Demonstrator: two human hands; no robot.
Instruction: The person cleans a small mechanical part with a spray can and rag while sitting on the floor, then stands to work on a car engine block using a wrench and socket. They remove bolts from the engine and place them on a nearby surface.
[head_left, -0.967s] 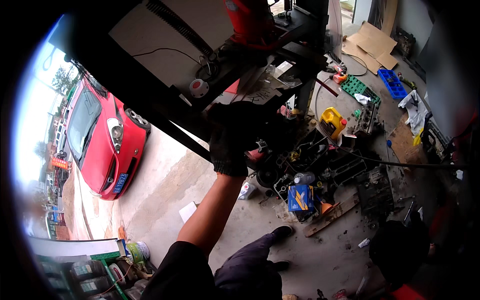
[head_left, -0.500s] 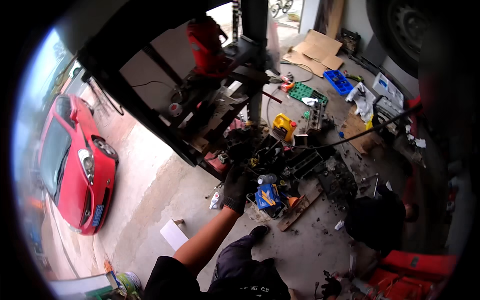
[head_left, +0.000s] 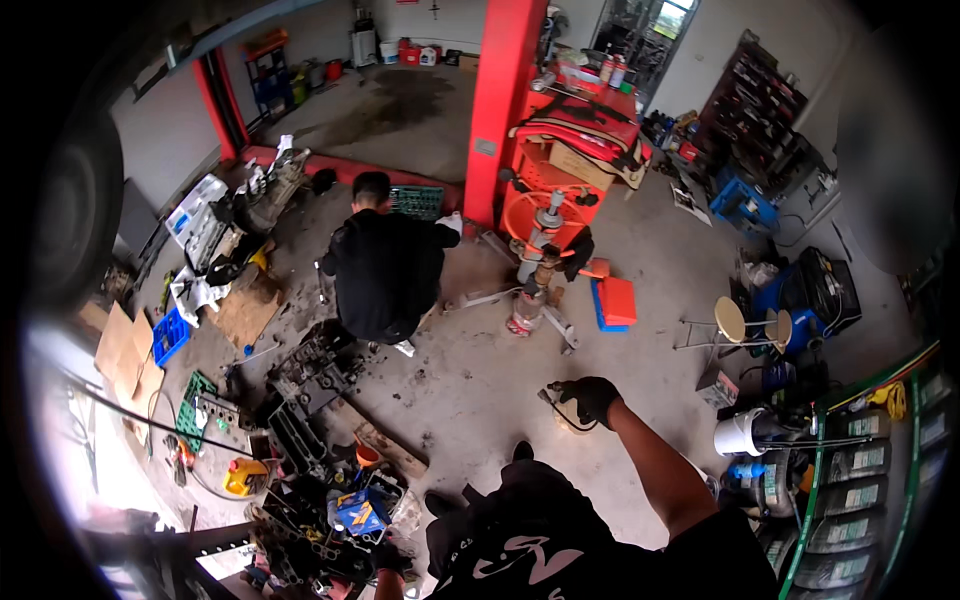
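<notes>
My right hand, in a black glove, reaches out over the concrete floor. Its fingers are closed on a short dark cable with a plug-like end, which loops below the hand. At the lower edge, my left hand, also gloved, is beside a blue box and dark engine parts; its fingers are too dark to make out. An orange funnel and a wooden plank lie near that box. Farther left stands a yellow jug.
A person in black crouches ahead, by the engine parts. Beyond rise a red post and a red tool cart, with a wheeled stand before them. A round-seated stool and a tyre rack are at right.
My view has swung to the right, so the red car is gone from it. The right hand with the cable now reaches forward, and the left hand appears at the lower edge.
</notes>
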